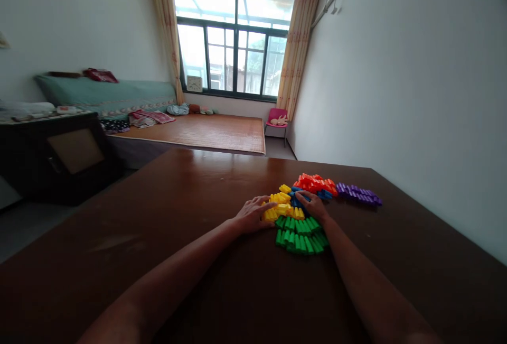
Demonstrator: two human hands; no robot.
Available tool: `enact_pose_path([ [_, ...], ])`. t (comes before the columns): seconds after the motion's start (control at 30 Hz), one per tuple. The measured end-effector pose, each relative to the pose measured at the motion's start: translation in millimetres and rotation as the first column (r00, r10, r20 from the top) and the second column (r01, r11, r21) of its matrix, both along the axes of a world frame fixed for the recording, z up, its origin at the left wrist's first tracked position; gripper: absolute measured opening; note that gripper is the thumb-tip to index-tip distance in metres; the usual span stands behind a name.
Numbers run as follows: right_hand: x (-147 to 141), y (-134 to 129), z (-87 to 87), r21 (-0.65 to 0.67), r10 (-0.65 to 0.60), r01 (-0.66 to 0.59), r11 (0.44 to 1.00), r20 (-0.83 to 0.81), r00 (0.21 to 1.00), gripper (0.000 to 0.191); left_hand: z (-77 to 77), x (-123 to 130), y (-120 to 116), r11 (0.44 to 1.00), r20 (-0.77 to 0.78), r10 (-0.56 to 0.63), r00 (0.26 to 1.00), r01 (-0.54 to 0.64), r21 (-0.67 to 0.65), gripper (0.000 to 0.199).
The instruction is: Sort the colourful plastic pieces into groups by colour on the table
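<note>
Small plastic pieces lie grouped by colour on the brown table [222, 185]. My left hand [251, 214] rests at the left edge of the yellow pieces [282, 209], fingers and thumb apart around that side of the group. Over the blue pieces [299, 204] reaches my right hand [315, 206], thumb and forefinger closed on a blue piece; the hand covers part of this group. Nearest me, green pieces [301, 235] lie in two rough rows beside my right wrist. Red-orange pieces [315, 183] sit beyond my right hand, with purple pieces [358, 194] to their right.
A bed [206, 130] with a brown mat stands past the table's far edge. To the left is a dark cabinet [59, 148]. A pink chair [276, 117] holding a plush toy stands by the right-hand curtain [299, 43], and a white wall [415, 85] runs along the right.
</note>
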State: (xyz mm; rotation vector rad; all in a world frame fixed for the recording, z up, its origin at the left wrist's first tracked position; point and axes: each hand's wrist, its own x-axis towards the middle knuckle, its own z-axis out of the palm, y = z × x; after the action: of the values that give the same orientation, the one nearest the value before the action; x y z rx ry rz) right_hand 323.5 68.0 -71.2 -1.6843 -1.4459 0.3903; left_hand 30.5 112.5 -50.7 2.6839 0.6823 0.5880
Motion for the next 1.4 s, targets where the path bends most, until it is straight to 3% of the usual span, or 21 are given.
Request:
enact_pose_path([
  [0.23, -86.3, 52.1, 3.0, 0.005, 0.069, -0.069, 0.998, 0.023, 0.997, 0.038, -3.0, -64.3, 13.4, 0.988, 0.072, 0.155, 0.985, -0.156, 0.000, 0.059],
  [0.43, -147.6, 92.4, 4.6, 0.018, 0.140, -0.141, 0.990, 0.051, 0.989, 0.035, -4.8, -99.8, 47.2, 0.942, 0.192, 0.336, 0.922, -0.328, -0.075, 0.039],
  [0.67, -207.2, 124.0, 4.4, 0.080, 0.280, -0.279, 0.957, 0.002, 0.960, 0.035, -19.1, -125.2, 81.1, 0.905, 0.382, 0.426, 0.820, -0.386, -0.182, 0.032],
  [0.83, -224.2, 137.2, 22.3, 0.115, 0.387, -0.370, 0.922, -0.234, 0.892, 0.054, -25.5, -129.1, 92.5, 0.869, 0.495, 0.494, 0.715, -0.412, -0.272, 0.027],
  [0.9, -218.3, 127.6, 37.8, 0.128, 0.393, -0.372, 0.919, -0.262, 0.881, 0.061, -26.3, -130.1, 94.3, 0.854, 0.514, 0.520, 0.683, -0.416, -0.311, 0.028],
  [0.97, -206.2, 101.2, 54.1, 0.138, 0.454, -0.435, 0.890, -0.166, 0.876, 0.060, -26.3, -130.7, 94.6, 0.851, 0.509, 0.525, 0.682, -0.423, -0.312, 0.031],
  [1.03, -191.4, 59.3, 66.0, 0.101, 0.605, -0.603, 0.792, 0.008, 0.796, 0.051, -25.8, -130.8, 94.2, 0.854, 0.491, 0.520, 0.699, -0.435, -0.286, 0.034],
  [1.07, -184.3, 35.2, 69.2, 0.040, 0.701, -0.706, 0.707, 0.092, 0.707, 0.049, -25.4, -130.7, 94.2, 0.853, 0.484, 0.522, 0.702, -0.443, -0.276, 0.035],
  [1.1, -178.2, 11.3, 70.1, -0.045, 0.776, -0.781, 0.623, 0.157, 0.610, 0.054, -25.0, -130.6, 94.3, 0.850, 0.483, 0.526, 0.700, -0.451, -0.272, 0.037],
  [1.17, -170.9, -28.7, 65.9, -0.195, 0.835, -0.819, 0.540, 0.244, 0.493, 0.082, -24.0, -130.3, 95.1, 0.845, 0.487, 0.534, 0.691, -0.457, -0.278, 0.041],
  [1.23, -172.3, -49.5, 55.6, -0.278, 0.836, -0.797, 0.537, 0.301, 0.458, 0.101, -22.6, -130.6, 95.9, 0.843, 0.486, 0.537, 0.690, -0.452, -0.290, 0.046],
  [1.27, -176.4, -51.5, 49.4, -0.291, 0.825, -0.782, 0.552, 0.325, 0.462, 0.102, -21.8, -131.1, 96.2, 0.842, 0.483, 0.540, 0.689, -0.450, -0.298, 0.049],
  [1.33, -189.3, -41.1, 37.8, -0.263, 0.778, -0.747, 0.610, 0.377, 0.502, 0.090, -20.6, -132.7, 96.8, 0.836, 0.478, 0.548, 0.686, -0.444, -0.322, 0.053],
  [1.4, -203.7, -20.0, 31.0, -0.174, 0.679, -0.683, 0.709, 0.427, 0.597, 0.071, -20.3, -135.1, 98.0, 0.831, 0.482, 0.556, 0.677, -0.431, -0.351, 0.057],
])
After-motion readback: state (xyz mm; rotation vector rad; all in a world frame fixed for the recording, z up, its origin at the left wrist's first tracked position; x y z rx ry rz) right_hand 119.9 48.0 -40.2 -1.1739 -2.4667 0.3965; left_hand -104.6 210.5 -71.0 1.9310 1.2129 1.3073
